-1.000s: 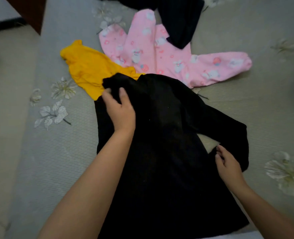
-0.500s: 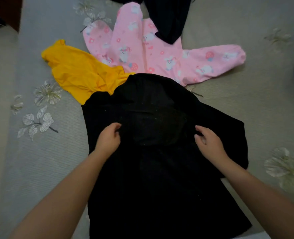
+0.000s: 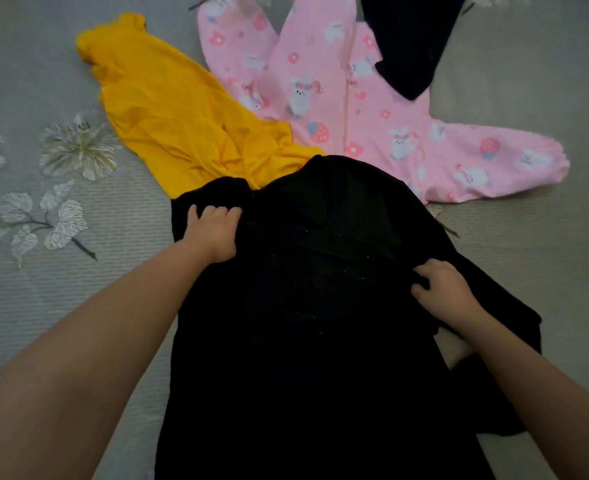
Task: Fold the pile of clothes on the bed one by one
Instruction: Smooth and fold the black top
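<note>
Head view, what changed: half a second ago both hands sat lower on the big black soft top [image 3: 320,323], close to its middle. Now the left hand [image 3: 213,233] is up at the top left corner and the right hand [image 3: 442,292] is out at the right side.
Head view, what that means: I think the hands are pulling the top flat and straight, so the first fold can start (no fold is made yet).
Left hand fingers: curled tight, holding a bunch of black cloth.
Right hand fingers: curled in, pinching a ridge of black cloth.
Where the top is: flat on the grey bed cover with pale flowers [image 3: 44,306], right in front of the person.
Other clothes: a yellow crumpled shirt [image 3: 182,126] pokes out from under the top's far left edge. A pink sleepsuit with bunny pictures [image 3: 372,126] lies behind it, partly tucked under the top too. A dark cloth piece [image 3: 410,46] lies on the pink one.
Edges: the top's far edge touches the yellow and pink clothes, so pulling that way could drag them.
Open room: bare bed cover shows to the left and to the right of the top.
</note>
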The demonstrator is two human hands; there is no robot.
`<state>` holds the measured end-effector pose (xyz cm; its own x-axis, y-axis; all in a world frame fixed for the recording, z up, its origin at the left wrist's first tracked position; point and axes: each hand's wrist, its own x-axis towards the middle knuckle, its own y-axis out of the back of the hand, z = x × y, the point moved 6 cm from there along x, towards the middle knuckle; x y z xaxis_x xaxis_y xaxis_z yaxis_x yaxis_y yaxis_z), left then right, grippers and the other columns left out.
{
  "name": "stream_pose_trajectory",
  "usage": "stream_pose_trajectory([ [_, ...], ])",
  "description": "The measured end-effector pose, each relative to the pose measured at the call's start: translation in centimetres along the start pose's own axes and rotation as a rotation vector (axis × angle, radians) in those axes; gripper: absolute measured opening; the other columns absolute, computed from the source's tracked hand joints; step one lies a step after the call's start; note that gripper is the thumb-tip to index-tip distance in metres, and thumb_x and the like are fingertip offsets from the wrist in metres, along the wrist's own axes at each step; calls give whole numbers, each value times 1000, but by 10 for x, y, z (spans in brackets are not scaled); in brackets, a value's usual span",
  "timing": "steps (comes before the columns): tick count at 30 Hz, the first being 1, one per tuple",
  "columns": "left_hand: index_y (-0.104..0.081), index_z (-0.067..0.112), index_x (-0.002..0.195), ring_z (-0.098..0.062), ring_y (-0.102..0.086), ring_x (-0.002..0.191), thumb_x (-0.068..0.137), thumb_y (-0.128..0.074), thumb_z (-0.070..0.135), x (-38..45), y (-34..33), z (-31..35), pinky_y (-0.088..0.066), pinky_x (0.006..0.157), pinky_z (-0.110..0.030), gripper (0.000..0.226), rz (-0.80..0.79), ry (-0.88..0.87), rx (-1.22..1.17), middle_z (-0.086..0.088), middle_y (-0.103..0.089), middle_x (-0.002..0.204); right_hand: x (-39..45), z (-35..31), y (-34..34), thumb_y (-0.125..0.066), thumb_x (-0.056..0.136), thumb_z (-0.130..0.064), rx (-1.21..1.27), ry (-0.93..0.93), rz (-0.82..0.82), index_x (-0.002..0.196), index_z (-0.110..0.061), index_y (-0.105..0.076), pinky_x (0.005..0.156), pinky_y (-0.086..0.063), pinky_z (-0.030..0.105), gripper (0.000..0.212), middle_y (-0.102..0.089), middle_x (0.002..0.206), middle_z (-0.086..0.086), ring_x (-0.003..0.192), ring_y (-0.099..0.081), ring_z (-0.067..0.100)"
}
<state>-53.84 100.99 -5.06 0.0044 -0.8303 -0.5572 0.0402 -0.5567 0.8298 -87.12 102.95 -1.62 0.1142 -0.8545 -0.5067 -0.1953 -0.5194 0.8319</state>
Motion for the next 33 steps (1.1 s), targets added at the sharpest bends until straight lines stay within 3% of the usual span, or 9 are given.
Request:
stream_pose_trajectory([
  [5, -52, 12, 124, -25, -49, 114, 88, -46, 18, -2, 2, -37, -39, 81, -27, 37, -189, -97, 43, -11, -54, 123, 0, -11, 28, -53, 76, 7, 146, -14, 96, 68, -2, -55, 59, -22, 29, 12, -54, 72, 14, 77, -53, 27],
  [12, -36, 18, 138, -25, -42, 124, 95, -34, 24, -5, 18, -105, -35, 98, -35, 43, -355, 28, 258, -8, -43, 139, 16, -56, 47, -53, 77, 7, 132, 58, -29, 57, -26, -44, 54, -28, 24, 39, -48, 57, 0, 62, -48, 21],
  [17, -51, 18, 109, -18, -54, 101, 90, -39, 23, -2, 16, -131, -29, 93, -34, 23, -243, 36, 355, 1, -59, 106, 40, -75, 68, -55, 77, 5, 164, 33, 20, 69, -15, -53, 54, -29, 23, 21, -54, 68, 7, 68, -48, 21],
  [20, -45, 17, 115, -21, -49, 111, 87, -45, 20, -6, 3, -136, -23, 105, -40, 28, -110, 141, 339, -1, -56, 113, 59, -80, 74, -57, 77, 4, 162, -21, 140, 83, -9, -60, 63, -36, 19, 14, -62, 87, 16, 78, -54, 26],
  [23, -48, 0, 117, -37, -46, 116, 77, -55, 2, -25, 4, -118, -29, 101, -53, 41, 328, 198, 74, -22, -51, 121, 72, -81, 61, -56, 81, -4, -90, -51, 174, 120, -2, -54, 94, -35, 36, 39, -57, 118, 21, 110, -51, 34],
  [26, -63, -10, 101, -48, -59, 98, 69, -57, 9, -62, 1, -65, -47, 81, -56, 37, 696, -134, -115, -33, -60, 105, 61, -85, 49, -52, 84, -2, -77, -58, 292, 128, 7, -44, 99, -28, 42, 46, -48, 124, 30, 116, -44, 41],
  [29, -71, 3, 90, -30, -67, 81, 59, -78, 38, -93, -43, -18, -54, 69, -38, 48, 474, -479, -17, -17, -68, 92, 34, -92, 40, -48, 83, -5, -3, 37, 468, 123, 15, -47, 103, -29, 47, 45, -47, 124, 36, 118, -43, 48],
  [31, -72, 6, 79, -25, -65, 62, 45, -88, 33, -101, -63, -17, -52, 55, -28, 46, 333, -476, -21, -11, -67, 74, 15, -99, 24, -49, 80, -9, -37, 134, 469, 121, 15, -48, 101, -31, 56, 48, -44, 127, 38, 120, -40, 53],
  [33, -68, 6, 66, -22, -57, 46, 59, -77, 14, -106, -63, -25, -43, 45, -22, 14, 402, -498, -34, -7, -58, 56, 2, -103, 5, -50, 81, -13, -92, 200, 384, 126, 10, -47, 100, -27, 61, 50, -39, 134, 34, 126, -34, 51],
])
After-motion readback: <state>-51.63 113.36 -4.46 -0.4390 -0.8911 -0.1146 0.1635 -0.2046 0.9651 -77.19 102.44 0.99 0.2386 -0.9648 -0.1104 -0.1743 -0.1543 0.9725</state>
